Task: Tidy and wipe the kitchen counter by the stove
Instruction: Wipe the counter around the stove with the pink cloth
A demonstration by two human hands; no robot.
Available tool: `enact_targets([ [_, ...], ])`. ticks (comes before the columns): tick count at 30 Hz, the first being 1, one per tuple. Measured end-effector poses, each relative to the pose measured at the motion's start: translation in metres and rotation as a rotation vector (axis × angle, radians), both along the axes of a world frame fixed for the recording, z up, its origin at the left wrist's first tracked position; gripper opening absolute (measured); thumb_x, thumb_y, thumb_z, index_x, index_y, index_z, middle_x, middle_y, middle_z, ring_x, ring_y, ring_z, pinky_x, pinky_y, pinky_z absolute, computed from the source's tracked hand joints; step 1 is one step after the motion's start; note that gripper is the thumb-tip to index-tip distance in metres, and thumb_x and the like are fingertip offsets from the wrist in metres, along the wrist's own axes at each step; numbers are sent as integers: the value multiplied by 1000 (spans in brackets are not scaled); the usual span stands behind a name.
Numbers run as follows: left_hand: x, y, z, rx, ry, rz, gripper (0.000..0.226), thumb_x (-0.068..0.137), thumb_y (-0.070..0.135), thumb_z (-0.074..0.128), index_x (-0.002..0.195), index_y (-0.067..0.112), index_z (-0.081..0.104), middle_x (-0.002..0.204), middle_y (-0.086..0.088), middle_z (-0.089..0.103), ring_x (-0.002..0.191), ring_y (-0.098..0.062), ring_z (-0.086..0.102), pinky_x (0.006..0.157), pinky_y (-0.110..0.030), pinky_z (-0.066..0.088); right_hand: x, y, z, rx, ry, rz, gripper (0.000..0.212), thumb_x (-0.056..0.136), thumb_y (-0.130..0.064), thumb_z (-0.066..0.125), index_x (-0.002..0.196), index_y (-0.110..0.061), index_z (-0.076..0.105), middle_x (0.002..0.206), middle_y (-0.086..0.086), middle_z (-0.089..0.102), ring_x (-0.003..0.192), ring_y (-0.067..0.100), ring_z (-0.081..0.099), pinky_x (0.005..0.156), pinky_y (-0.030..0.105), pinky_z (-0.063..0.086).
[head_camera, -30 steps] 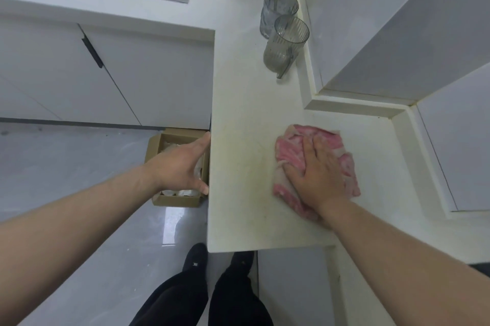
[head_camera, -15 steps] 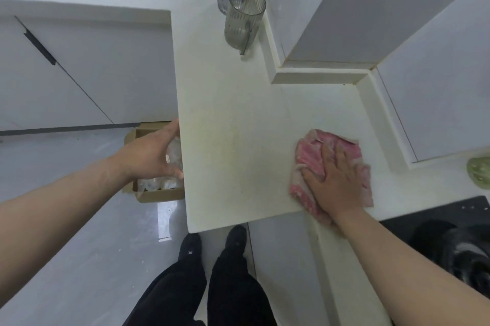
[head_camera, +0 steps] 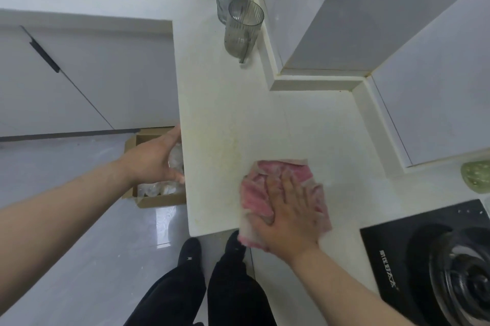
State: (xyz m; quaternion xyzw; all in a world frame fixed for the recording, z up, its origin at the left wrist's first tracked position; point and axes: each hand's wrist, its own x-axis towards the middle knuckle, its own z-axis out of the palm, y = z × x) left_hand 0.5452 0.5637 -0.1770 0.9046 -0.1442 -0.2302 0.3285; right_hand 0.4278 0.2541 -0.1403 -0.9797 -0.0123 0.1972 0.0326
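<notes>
Your right hand (head_camera: pixel 289 217) lies flat on the pink cloth (head_camera: pixel 256 194) in the lower centre of the frame. Its fingers (head_camera: pixel 287 181) are straight and spread, pressing the cloth onto the pale counter (head_camera: pixel 225 113) rather than gripping it. The cloth is bunched under your palm. It shows beyond your fingertips and to both sides, and its lower corner hangs over the counter's front edge.

Your left hand (head_camera: pixel 153 158), at centre left, is relaxed and loosely cupped against the counter's left edge, holding nothing. It is above a cardboard box (head_camera: pixel 159 201) on the floor.

Two ribbed glasses (head_camera: pixel 242 31) stand near the wall at upper centre, well apart from the cloth. The black stove (head_camera: pixel 392 259) sits at lower right, near your right wrist.
</notes>
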Motion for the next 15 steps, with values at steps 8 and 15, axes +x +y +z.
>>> enact_targets([
  [8,0,0,-3,27,-8,22,135,53,54,89,145,57,-10,151,14,41,124,-17,54,92,-37,51,6,39,-7,32,-87,31,85,84,-80,17,154,-31,17,160,7,27,148,28,23,117,44,6],
  [15,1,3,-6,23,0,21,133,54,44,89,140,63,-11,148,10,46,114,-23,60,89,-41,52,51,31,-4,54,-16,65,83,80,-81,11,149,-43,-17,163,-6,-15,150,14,-16,122,41,-11],
])
